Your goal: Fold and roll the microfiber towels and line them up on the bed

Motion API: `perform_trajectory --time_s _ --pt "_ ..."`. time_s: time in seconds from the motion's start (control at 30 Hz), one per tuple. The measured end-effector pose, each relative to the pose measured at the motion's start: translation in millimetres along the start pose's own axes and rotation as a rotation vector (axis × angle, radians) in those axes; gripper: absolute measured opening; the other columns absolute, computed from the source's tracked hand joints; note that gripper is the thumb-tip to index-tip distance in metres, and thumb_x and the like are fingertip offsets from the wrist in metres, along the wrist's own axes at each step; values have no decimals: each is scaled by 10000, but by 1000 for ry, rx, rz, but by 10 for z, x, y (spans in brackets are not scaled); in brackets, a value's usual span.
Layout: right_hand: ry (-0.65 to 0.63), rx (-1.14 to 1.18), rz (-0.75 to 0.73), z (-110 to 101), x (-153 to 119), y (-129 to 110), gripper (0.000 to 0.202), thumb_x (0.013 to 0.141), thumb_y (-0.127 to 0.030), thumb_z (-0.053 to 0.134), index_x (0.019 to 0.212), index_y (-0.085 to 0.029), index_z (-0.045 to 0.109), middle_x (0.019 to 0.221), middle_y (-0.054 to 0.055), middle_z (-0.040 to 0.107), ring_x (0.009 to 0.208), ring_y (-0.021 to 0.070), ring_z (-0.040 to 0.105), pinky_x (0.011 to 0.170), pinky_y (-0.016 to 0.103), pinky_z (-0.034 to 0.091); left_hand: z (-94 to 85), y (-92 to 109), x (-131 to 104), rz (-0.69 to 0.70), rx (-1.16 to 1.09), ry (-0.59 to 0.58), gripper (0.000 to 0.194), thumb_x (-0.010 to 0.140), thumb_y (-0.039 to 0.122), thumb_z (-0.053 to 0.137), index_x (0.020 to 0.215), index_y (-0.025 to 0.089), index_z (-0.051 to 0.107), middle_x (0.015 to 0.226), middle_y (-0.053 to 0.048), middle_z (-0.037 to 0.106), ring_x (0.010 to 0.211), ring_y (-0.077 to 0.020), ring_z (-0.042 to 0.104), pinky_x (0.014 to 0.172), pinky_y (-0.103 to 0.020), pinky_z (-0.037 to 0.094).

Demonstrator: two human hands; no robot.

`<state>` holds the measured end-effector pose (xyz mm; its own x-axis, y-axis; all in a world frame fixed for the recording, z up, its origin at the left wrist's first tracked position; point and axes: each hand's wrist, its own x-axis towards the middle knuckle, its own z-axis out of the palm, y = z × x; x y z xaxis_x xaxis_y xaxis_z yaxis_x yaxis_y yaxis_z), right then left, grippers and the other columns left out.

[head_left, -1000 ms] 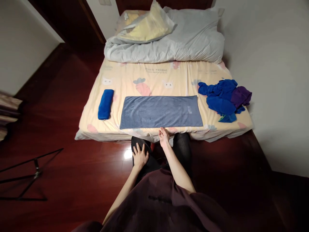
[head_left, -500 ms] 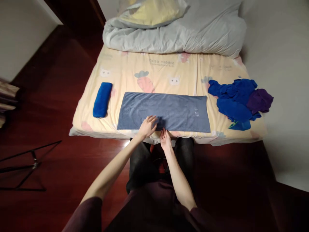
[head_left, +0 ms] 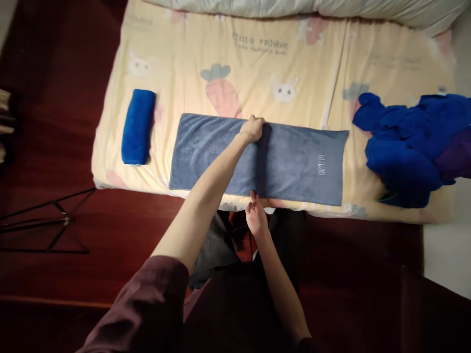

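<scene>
A grey-blue towel (head_left: 294,152) lies spread flat and lengthwise across the bed, with small white lettering at its right end. My left hand (head_left: 252,129) reaches over it to the middle of the far edge, its fingers closed on the cloth there. At the near edge, directly opposite, is my right hand (head_left: 256,215), palm turned up. Its fingertips pinch the towel's border. A dark shadow crosses the cloth between both hands.
On the left of the bed (head_left: 176,63) lies a folded blue towel (head_left: 138,126). A heap of crumpled blue cloths (head_left: 408,142) with a purple cloth (head_left: 458,154) sits at the right. Behind is a pale quilt (head_left: 257,7); a black tripod stand (head_left: 64,220) stands on the floor.
My left hand has moved from the towel's near part to its far edge and closed there. My right hand stays at the near edge. The view has tipped down and closer.
</scene>
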<state>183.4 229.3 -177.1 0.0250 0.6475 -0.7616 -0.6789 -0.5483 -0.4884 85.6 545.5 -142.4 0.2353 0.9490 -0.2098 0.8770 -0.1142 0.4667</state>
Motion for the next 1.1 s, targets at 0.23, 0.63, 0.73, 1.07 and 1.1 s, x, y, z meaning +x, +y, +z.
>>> perform_trajectory --time_s 0.23,0.63,0.73,1.07,1.1 --pt "1 109 109 37 -77 -111 141 1018 -276 573 1039 -302 709 1483 -59 644 671 75 586 744 212 617 -94 -57 368 -52 -9 4 383 985 272 514 1300 163 702 1294 -126 638 1284 -274 543 1139 -421 413" --pt "-19 123 74 42 -116 -98 127 1026 -311 589 1008 -280 711 1461 -30 663 842 102 669 806 250 635 -270 23 358 -28 67 -16 426 972 469 642 1219 134 733 1173 -104 665 1326 -333 544 1122 -461 418" --pt "-23 108 74 25 -111 -85 114 1018 -325 603 1027 -286 710 1455 -30 667 868 114 677 813 264 642 -325 82 305 -90 34 9 374 998 402 621 1228 125 724 1209 -95 668 1314 -279 537 1122 -402 414" --pt "-28 143 98 -13 -202 -55 115 1009 -304 608 1071 -307 704 1419 -36 687 976 129 699 869 285 646 -517 201 174 -113 -17 84 320 1006 188 546 1305 110 630 1283 -110 676 1142 -181 565 1083 -345 430" --pt "-23 149 106 -18 -225 -53 121 1013 -303 601 1076 -308 704 1421 -35 686 990 128 699 875 282 643 -538 210 162 -107 -15 93 320 1006 177 536 1304 100 626 1281 -116 676 1152 -180 568 1087 -347 425"
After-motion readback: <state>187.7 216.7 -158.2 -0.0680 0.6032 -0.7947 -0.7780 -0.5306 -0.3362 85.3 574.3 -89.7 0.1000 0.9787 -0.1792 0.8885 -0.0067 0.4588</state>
